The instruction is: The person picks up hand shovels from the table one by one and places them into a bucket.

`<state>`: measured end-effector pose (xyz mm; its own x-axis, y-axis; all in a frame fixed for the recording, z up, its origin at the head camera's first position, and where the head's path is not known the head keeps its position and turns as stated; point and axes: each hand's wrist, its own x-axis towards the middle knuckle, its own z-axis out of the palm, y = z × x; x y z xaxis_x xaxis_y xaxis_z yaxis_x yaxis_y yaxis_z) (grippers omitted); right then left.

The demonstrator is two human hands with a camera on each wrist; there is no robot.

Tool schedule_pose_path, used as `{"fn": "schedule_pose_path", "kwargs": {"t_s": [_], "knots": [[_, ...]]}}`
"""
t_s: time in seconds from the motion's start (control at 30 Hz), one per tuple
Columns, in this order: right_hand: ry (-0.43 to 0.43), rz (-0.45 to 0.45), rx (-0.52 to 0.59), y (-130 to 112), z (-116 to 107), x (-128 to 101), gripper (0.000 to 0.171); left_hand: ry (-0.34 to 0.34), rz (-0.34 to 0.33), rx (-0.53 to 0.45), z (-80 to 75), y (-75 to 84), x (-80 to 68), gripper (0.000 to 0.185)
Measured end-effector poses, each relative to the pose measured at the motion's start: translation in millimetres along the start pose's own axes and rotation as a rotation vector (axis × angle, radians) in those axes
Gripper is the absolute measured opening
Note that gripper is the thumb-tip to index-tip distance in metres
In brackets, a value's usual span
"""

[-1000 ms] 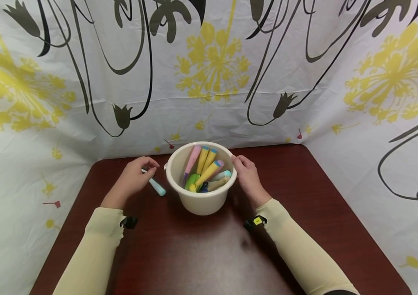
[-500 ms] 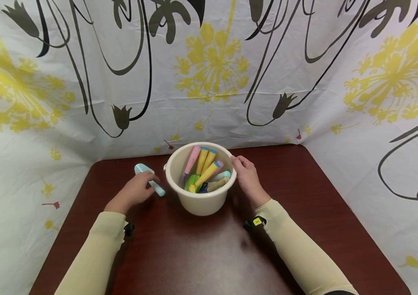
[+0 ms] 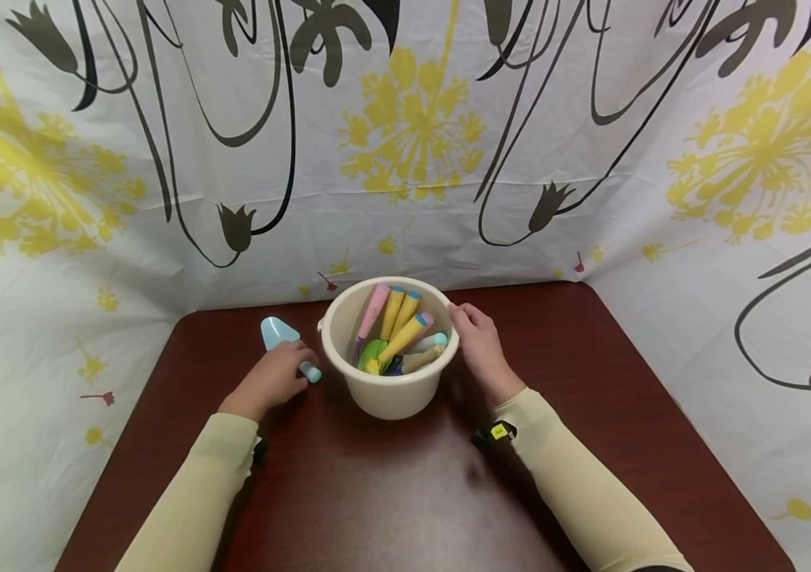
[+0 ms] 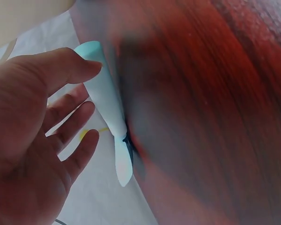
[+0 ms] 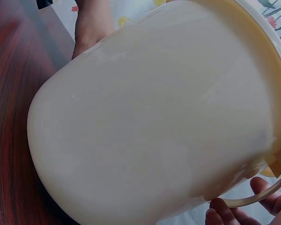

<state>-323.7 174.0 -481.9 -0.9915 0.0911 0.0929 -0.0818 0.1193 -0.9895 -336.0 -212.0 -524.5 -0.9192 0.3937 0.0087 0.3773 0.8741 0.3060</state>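
Observation:
A cream plastic bucket stands on a dark red table and holds several coloured toy tools. My right hand holds the bucket's right side at the rim. In the right wrist view the bucket wall fills the frame, with my fingertips by its thin handle loop. A light blue toy shovel lies flat left of the bucket. My left hand rests over its handle. In the left wrist view the fingers are spread and relaxed beside the shovel, the thumb near its handle end.
A white curtain with yellow and black flower prints encloses the table on the left, back and right. Bare tabletop lies in front of the bucket and to its right.
My left hand has drawn back toward me along the shovel, uncovering its blade. The shovel, the bucket and my right hand have stayed put.

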Motion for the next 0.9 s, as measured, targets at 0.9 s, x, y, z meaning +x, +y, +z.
{"fn": "schedule_pose_path", "kwargs": {"t_s": [0.9], "knots": [[0.007, -0.026, -0.008, 5, 1, 2, 0.051, -0.023, -0.013, 0.014, 9.1, 2.7, 2.7, 0.035]]}}
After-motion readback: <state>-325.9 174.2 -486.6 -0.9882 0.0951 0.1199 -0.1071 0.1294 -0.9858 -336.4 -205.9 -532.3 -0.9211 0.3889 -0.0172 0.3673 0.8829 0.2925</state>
